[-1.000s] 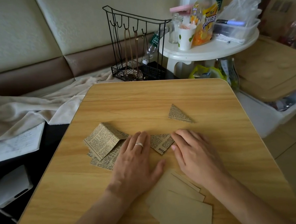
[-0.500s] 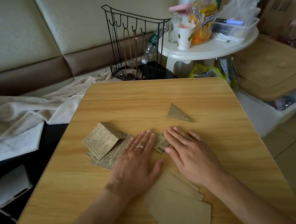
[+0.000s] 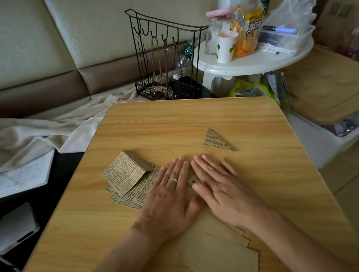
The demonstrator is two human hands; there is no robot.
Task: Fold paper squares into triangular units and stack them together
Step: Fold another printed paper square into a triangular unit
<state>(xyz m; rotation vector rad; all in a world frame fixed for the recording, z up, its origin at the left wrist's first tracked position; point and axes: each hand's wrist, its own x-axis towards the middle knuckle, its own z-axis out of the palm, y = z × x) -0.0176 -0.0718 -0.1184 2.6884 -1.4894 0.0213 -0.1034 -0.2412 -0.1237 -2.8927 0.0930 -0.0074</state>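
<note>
Palms down, left hand and right hand press flat, fingers straight, on folded paper.

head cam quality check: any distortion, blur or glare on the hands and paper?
Head view: wide-angle bending curves the table edges; left hand and right hand are sharp, as is print on the folded triangle; light is soft and dim, no glare on the paper; far right edge is smeared.

Centre frame: left hand and right hand, flat, fingers straight, side by side, pressing a newsprint paper piece mostly hidden beneath them on the wooden table. Left of centre: loose newsprint squares. Upper right of the hands: folded triangle. Bottom centre: plain brown sheets.
</note>
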